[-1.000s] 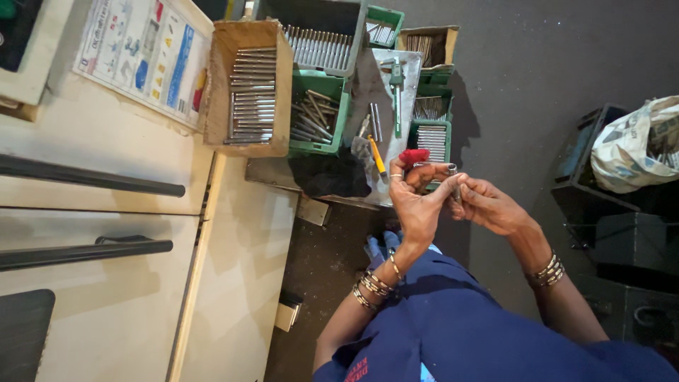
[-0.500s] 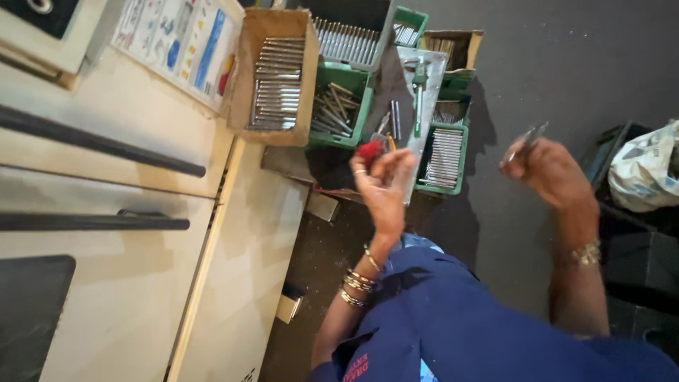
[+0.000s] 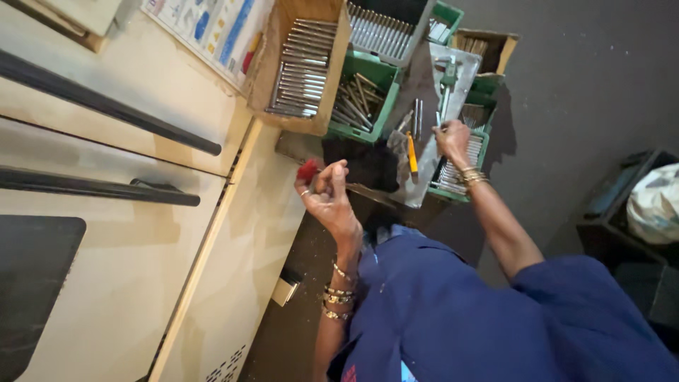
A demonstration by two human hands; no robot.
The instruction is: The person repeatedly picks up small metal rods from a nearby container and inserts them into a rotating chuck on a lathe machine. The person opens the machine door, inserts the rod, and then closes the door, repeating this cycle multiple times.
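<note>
Cardboard box (image 3: 300, 67) top centre, metal rods (image 3: 300, 71) in rows, long axes across the box; green bins (image 3: 368, 99) beside it; multicolour chart (image 3: 205, 25) upper left. L hand (image 3: 325, 194) clenched on small red object (image 3: 308, 170), near cabinet. R hand (image 3: 453, 141) reaches into green tray of rods (image 3: 456, 173); grip can't tell.

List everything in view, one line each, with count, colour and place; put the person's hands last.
cardboard box: one, brown, top centre, holding rows of silver metal rods
green bins: several, green, right of the box, holding more metal rods
yellow-handled tool: one, yellow, on the grey work plate below the bins
cabinet: one, cream with two black bar handles, left side
printed chart: one, white with blue and yellow, top left
white bag: one, white, in a dark crate at far right
left hand: raised, pinching a small red object, bangles on the wrist
right hand: reaching to the bin of rods, bangles on the wrist
</note>
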